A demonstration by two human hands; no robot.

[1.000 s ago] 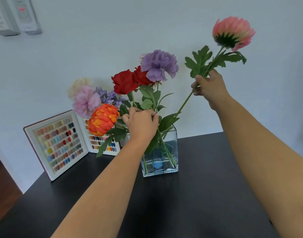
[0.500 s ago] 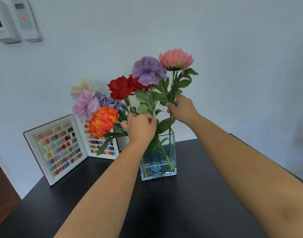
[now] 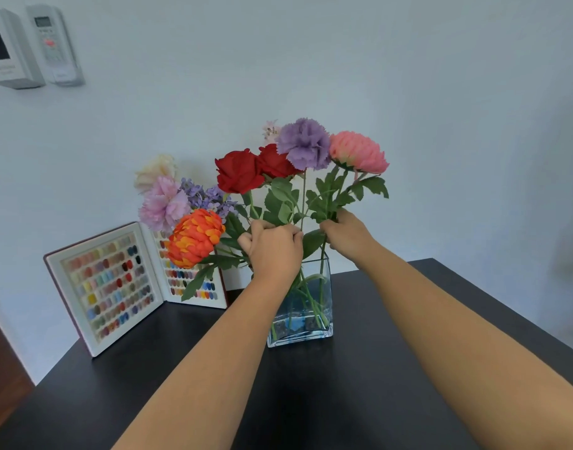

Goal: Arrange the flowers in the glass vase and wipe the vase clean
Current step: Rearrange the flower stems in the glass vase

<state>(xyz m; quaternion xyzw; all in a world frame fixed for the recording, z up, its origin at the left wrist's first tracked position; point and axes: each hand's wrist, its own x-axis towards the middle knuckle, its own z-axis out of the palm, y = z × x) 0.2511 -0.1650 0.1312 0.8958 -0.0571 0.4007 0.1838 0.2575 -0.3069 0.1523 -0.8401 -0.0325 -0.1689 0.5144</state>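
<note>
A square glass vase (image 3: 317, 323) with water stands on the black table (image 3: 343, 401). Several flowers rise from it: an orange bloom (image 3: 194, 237), two red roses (image 3: 238, 172), a purple carnation (image 3: 304, 142), pale pink and lilac blooms (image 3: 165, 203) at the left. My left hand (image 3: 273, 250) is closed around the bunch of stems just above the vase rim. My right hand (image 3: 348, 233) pinches the stem of the pink flower (image 3: 358, 152), whose stem reaches down into the vase at its right side.
An open book of coloured nail samples (image 3: 113, 284) leans against the white wall behind and left of the vase. Two wall-mounted control units (image 3: 28, 47) hang at the upper left. The table's left edge drops to a wooden floor (image 3: 2, 362).
My right hand has brought the pink flower down from high at the right and lowered its stem into the vase beside the purple carnation. My left hand has kept its hold on the stems.
</note>
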